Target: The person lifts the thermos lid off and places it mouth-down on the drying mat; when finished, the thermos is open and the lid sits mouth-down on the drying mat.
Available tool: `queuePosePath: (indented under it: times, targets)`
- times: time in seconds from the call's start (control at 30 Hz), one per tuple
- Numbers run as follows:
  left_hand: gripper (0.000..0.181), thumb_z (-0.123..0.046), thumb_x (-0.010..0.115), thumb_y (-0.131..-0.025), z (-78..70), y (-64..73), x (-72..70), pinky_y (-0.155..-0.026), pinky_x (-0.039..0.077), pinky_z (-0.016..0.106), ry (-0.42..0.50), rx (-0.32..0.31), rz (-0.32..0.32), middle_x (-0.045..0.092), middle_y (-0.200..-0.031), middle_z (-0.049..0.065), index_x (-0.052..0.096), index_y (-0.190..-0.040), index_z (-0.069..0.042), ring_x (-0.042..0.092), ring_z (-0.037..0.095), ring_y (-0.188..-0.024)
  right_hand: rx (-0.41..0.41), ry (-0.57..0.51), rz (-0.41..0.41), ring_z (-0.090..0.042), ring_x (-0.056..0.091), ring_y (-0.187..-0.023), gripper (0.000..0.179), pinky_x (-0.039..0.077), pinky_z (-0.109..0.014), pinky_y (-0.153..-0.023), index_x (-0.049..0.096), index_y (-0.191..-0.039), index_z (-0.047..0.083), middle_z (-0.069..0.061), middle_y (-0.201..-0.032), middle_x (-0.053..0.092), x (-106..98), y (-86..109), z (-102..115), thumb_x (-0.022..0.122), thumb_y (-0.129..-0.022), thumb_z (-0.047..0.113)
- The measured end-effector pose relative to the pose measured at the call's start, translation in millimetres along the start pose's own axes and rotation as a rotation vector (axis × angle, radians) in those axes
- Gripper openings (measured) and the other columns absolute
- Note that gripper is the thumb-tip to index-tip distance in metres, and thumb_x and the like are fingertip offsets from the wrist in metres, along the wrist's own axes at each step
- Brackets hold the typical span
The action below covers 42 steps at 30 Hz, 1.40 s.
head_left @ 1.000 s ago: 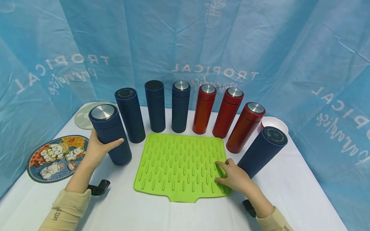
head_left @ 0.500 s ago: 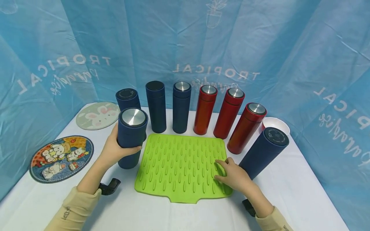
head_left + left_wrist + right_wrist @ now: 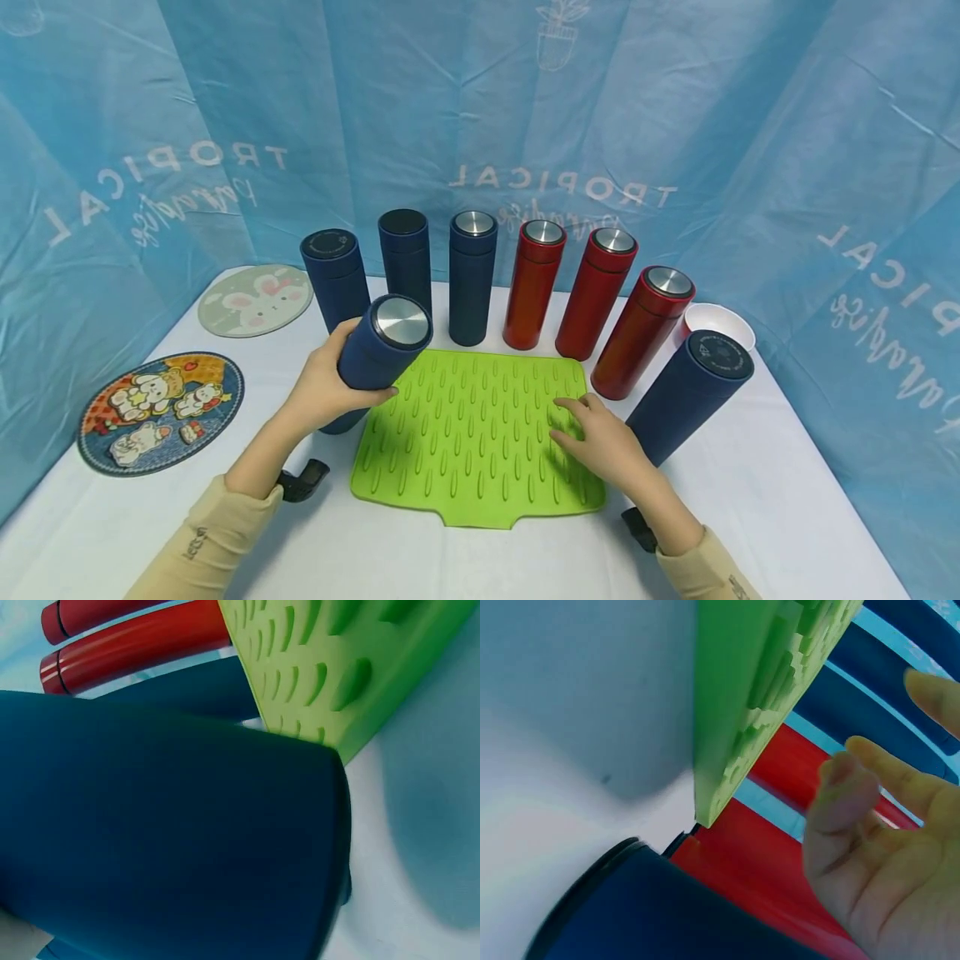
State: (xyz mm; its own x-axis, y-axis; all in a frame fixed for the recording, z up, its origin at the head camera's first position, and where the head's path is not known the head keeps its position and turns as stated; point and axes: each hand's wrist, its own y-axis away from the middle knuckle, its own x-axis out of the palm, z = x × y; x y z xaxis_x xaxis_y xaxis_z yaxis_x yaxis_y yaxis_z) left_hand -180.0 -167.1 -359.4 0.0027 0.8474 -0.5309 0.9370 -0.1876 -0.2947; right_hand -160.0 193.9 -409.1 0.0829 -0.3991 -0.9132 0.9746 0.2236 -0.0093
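My left hand (image 3: 326, 387) grips a navy thermos bottle (image 3: 378, 354) with a silver-topped lid. The thermos leans to the right, its top overlapping the left edge of a ribbed green mat (image 3: 480, 450) in the head view. Up close, its dark body (image 3: 172, 825) fills much of the left wrist view. Over the mat's right side, my right hand (image 3: 603, 442) hovers with loosely bent fingers and nothing between them. Just right of that hand stands another navy thermos (image 3: 682, 400), its lid black. The right wrist view shows the right hand's palm (image 3: 900, 855) and separated fingers.
Behind the mat, navy thermoses (image 3: 471, 283) and red thermoses (image 3: 532, 283) stand in an arc. A white-lined red bowl (image 3: 720, 325) sits at the back right. On the left lie a bunny placemat (image 3: 255, 302) and a colourful cartoon placemat (image 3: 161, 412). A blue curtain (image 3: 480, 100) hangs behind.
My left hand has carried the navy thermos rightward from beside the cartoon placemat to the mat's left edge, tipping its top to the right. The right hand has shifted slightly up and left.
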Motion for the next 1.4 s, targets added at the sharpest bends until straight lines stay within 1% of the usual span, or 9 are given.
queuePosePath:
  times: [0.1,0.17,0.37,0.57,0.77,0.93,1.17,1.27,1.4]
  targets:
    - [0.084,-0.017,0.084,-0.063,-0.9,-3.0,4.1,-0.082,0.041,0.054,-0.034,0.055,0.000,0.056,-0.118,0.017,0.039,-0.135,-0.015,0.055,0.035,-0.100,-0.018,-0.029,-0.041,-0.018,0.055,-0.083,0.048,0.047,-0.034,-0.070,0.055,-0.128,0.016,-0.009,-0.111,0.056,-1.6,-1.9,3.6,0.065,-0.085,0.034]
    - [0.084,-0.019,0.084,-0.062,-1.5,-5.1,6.9,-0.080,0.042,0.052,-0.066,0.082,0.003,0.057,-0.118,0.015,0.041,-0.134,-0.015,0.056,0.034,-0.098,-0.023,-0.058,-0.064,-0.018,0.055,-0.083,0.047,0.047,-0.034,-0.069,0.056,-0.127,0.015,-0.009,-0.110,0.057,-2.5,-3.3,6.4,0.065,-0.085,0.033]
    - [0.085,-0.027,0.085,-0.060,-5.9,-8.6,13.8,-0.083,0.043,0.052,-0.185,0.111,0.025,0.055,-0.122,0.013,0.044,-0.133,-0.017,0.054,0.032,-0.103,-0.045,-0.145,-0.162,-0.018,0.053,-0.077,0.043,0.042,-0.027,-0.060,0.056,-0.125,0.017,-0.007,-0.104,0.059,-6.1,-8.0,14.5,0.065,-0.085,0.029]
    - [0.083,-0.036,0.083,-0.060,-9.9,-10.4,22.4,-0.083,0.043,0.051,-0.284,0.168,0.051,0.058,-0.118,0.009,0.047,-0.132,-0.021,0.056,0.029,-0.102,-0.105,-0.234,-0.248,-0.017,0.058,-0.082,0.038,0.048,-0.030,-0.065,0.057,-0.124,0.018,-0.004,-0.101,0.060,-8.4,-13.3,20.2,0.062,-0.088,0.028]
    - [0.085,-0.042,0.083,-0.059,-13.4,-11.7,31.4,-0.088,0.041,0.052,-0.453,0.261,0.075,0.060,-0.116,0.009,0.047,-0.133,-0.020,0.056,0.029,-0.102,-0.112,-0.276,-0.250,-0.014,0.058,-0.083,0.037,0.050,-0.029,-0.068,0.057,-0.124,0.018,0.000,-0.097,0.059,-7.2,-17.3,25.3,0.061,-0.089,0.028]
    - [0.085,-0.045,0.083,-0.057,-11.0,-13.3,39.3,-0.086,0.043,0.049,-0.574,0.353,0.068,0.060,-0.112,0.007,0.050,-0.131,-0.021,0.058,0.029,-0.098,-0.102,-0.295,-0.247,-0.012,0.058,-0.081,0.036,0.049,-0.028,-0.068,0.057,-0.124,0.020,0.001,-0.094,0.060,-7.3,-18.4,28.2,0.060,-0.089,0.027]
    - [0.083,-0.046,0.084,-0.054,-8.9,-15.0,47.4,-0.083,0.045,0.044,-0.688,0.513,0.035,0.062,-0.109,0.006,0.057,-0.127,-0.018,0.060,0.027,-0.097,-0.109,-0.316,-0.242,-0.012,0.056,-0.074,0.034,0.048,-0.027,-0.065,0.058,-0.123,0.018,0.001,-0.089,0.061,-10.0,-20.5,33.9,0.058,-0.091,0.031]
    - [0.082,-0.048,0.083,-0.054,-9.2,-16.2,49.6,-0.081,0.046,0.042,-0.722,0.547,0.034,0.062,-0.105,0.005,0.058,-0.126,-0.019,0.060,0.026,-0.095,-0.118,-0.319,-0.252,-0.012,0.056,-0.076,0.032,0.048,-0.028,-0.066,0.059,-0.121,0.019,0.001,-0.089,0.061,-12.2,-21.5,37.2,0.057,-0.092,0.031]
    - [0.081,-0.052,0.081,-0.055,-9.1,-16.4,52.2,-0.081,0.046,0.042,-0.746,0.553,0.047,0.062,-0.102,0.004,0.058,-0.125,-0.020,0.060,0.025,-0.094,-0.122,-0.328,-0.245,-0.012,0.055,-0.079,0.032,0.048,-0.029,-0.068,0.059,-0.121,0.018,0.001,-0.091,0.061,-13.9,-21.4,41.0,0.056,-0.092,0.031]
